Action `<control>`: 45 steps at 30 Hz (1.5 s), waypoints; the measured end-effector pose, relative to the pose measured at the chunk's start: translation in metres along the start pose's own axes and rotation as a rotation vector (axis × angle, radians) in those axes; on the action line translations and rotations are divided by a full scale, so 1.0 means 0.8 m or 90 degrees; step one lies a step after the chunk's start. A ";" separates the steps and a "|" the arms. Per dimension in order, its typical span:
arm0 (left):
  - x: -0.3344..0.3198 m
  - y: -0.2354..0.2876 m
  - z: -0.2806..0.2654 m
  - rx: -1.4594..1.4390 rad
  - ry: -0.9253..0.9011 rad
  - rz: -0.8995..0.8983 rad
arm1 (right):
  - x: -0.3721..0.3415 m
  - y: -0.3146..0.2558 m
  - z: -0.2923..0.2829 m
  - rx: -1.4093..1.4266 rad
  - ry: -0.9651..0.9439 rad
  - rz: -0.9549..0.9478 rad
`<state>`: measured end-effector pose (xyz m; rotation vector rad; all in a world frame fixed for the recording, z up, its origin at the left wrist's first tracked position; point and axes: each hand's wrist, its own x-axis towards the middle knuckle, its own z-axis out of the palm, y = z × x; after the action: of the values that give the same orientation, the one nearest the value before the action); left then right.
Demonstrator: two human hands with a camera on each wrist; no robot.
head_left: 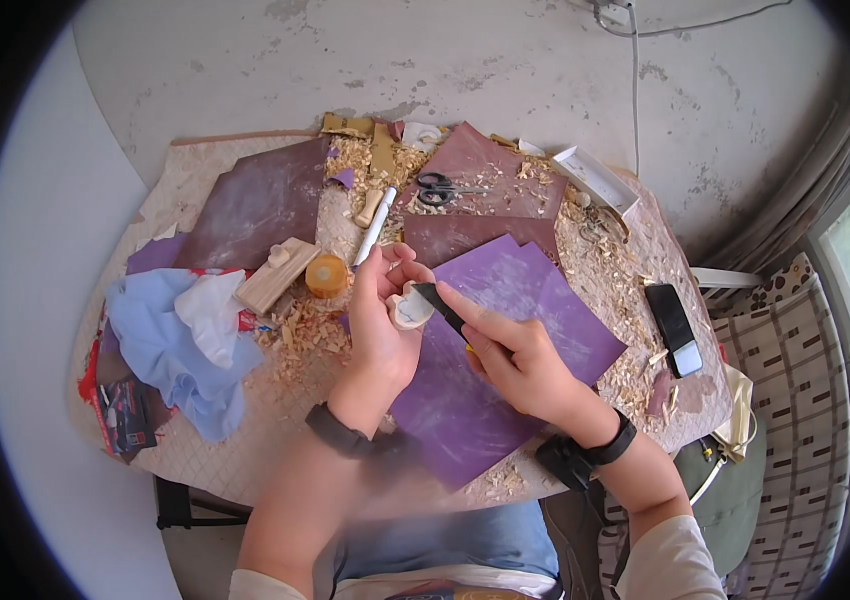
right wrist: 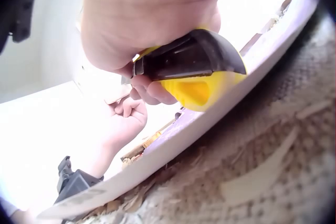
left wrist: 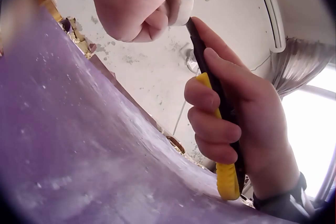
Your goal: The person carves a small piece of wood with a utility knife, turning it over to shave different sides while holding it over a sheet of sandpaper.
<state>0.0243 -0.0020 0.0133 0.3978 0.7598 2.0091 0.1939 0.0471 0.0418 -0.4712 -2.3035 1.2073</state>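
Observation:
Over the purple sheets, the left hand (head_left: 385,335) holds a small pale carved piece (head_left: 412,309) with thin marks on its face. The right hand (head_left: 520,360) grips a black and yellow tool, its dark front end (head_left: 439,301) touching or very close to the piece's edge. In the left wrist view the right hand's fingers (left wrist: 215,113) curl round the tool's yellow grip (left wrist: 227,179), and the left hand (left wrist: 139,3) pinches the piece (left wrist: 181,4). The tool's butt (right wrist: 202,71) shows below the right palm in the right wrist view.
Purple sheets (head_left: 545,330) lie beneath the hands. Around them are wood shavings (head_left: 320,335), a wood block (head_left: 277,280), an orange roll (head_left: 326,275), a white pen (head_left: 375,226), scissors (head_left: 437,189), a blue cloth (head_left: 165,330), a phone (head_left: 673,325) and a white box (head_left: 595,180).

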 end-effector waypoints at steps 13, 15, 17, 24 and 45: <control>-0.004 -0.002 -0.011 -0.167 0.115 -0.026 | -0.006 -0.011 0.006 0.008 -0.038 0.038; -0.006 0.005 -0.010 -0.169 0.104 -0.023 | -0.005 -0.012 0.008 0.007 -0.042 0.040; -0.008 0.010 -0.008 -0.122 0.062 0.031 | -0.006 -0.012 0.007 0.002 -0.086 0.044; -0.005 0.014 -0.009 -0.030 -0.002 0.083 | -0.009 -0.007 0.009 0.037 -0.068 0.019; -0.011 0.012 -0.004 -0.063 -0.001 -0.004 | -0.008 -0.010 0.012 0.002 -0.073 -0.018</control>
<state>0.0209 -0.0141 0.0173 0.3392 0.6574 2.0303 0.1929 0.0330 0.0423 -0.3761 -2.3947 1.2542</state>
